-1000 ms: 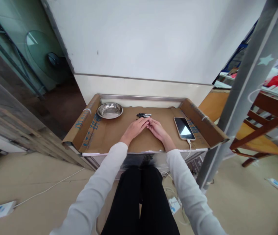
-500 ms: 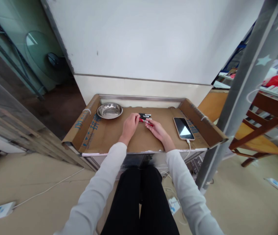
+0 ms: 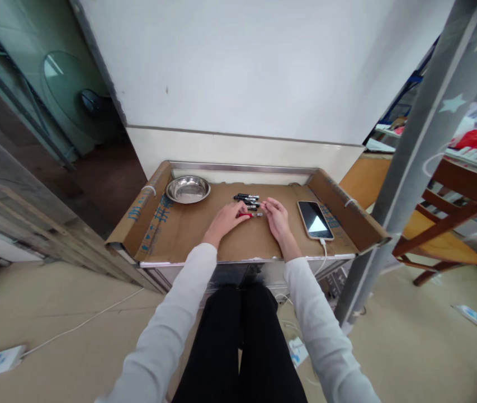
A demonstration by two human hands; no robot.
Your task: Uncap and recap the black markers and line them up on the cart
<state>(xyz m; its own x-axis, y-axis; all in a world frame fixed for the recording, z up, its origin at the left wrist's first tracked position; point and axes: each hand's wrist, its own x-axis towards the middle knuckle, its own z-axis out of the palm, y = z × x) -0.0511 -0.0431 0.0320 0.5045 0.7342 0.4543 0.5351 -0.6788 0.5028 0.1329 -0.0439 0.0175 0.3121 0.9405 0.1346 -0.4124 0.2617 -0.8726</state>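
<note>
My left hand (image 3: 225, 219) rests on the cardboard-covered table (image 3: 188, 235), its fingers closed round a red pen (image 3: 245, 215). My right hand (image 3: 277, 217) lies just right of it, fingertips pinched together near a small pale piece (image 3: 259, 214); what they grip is too small to name. The two hands are slightly apart. A few black pens (image 3: 246, 197) lie just beyond the hands, toward the back of the table.
A round steel bowl (image 3: 188, 189) stands at the back left. A phone (image 3: 315, 219) lies at the right, plugged into a white cable (image 3: 324, 253). Raised cardboard flaps (image 3: 137, 215) border both sides. A grey post (image 3: 410, 162) and a wooden chair (image 3: 448, 224) stand to the right.
The hands were joined at the table's middle, then held a red pen between them. Now they have drawn apart, the red pen staying in the left hand.
</note>
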